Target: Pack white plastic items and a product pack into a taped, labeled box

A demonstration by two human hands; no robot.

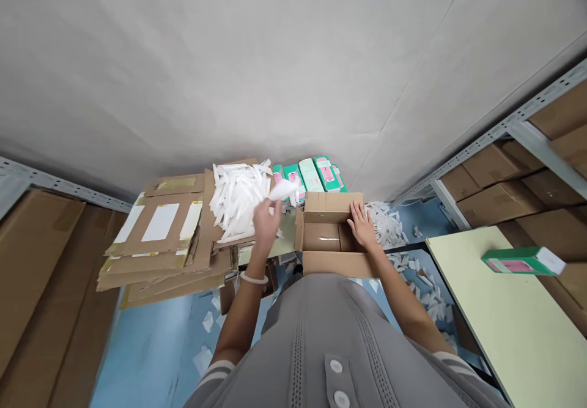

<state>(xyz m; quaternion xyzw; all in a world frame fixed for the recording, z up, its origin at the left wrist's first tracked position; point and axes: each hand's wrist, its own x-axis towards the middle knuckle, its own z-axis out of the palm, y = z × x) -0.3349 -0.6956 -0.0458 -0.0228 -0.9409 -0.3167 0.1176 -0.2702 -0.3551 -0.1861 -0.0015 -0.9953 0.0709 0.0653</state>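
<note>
My left hand [266, 221] is closed on a thin white piece [282, 190], paper-like and blurred, held up in front of the pile. Beside that hand, a heap of white folded strips [239, 199] lies on flattened cardboard. In front of my body stands an open cardboard box [337, 263], its flaps up or folded out; its visible bottom shows bare cardboard. My right hand [362, 227] rests on the box's right side, fingers stretched out and holding nothing. Several green and pink boxes [326, 173] stand behind the cardboard box, against the wall.
Stacked flattened cartons [158, 221] lie at the left. White scraps [387, 224] cover parts of the blue floor [142, 347]. On the right, a pale table [518, 322] bears one green box [523, 261]. Shelves with brown cartons [499, 166] line both sides.
</note>
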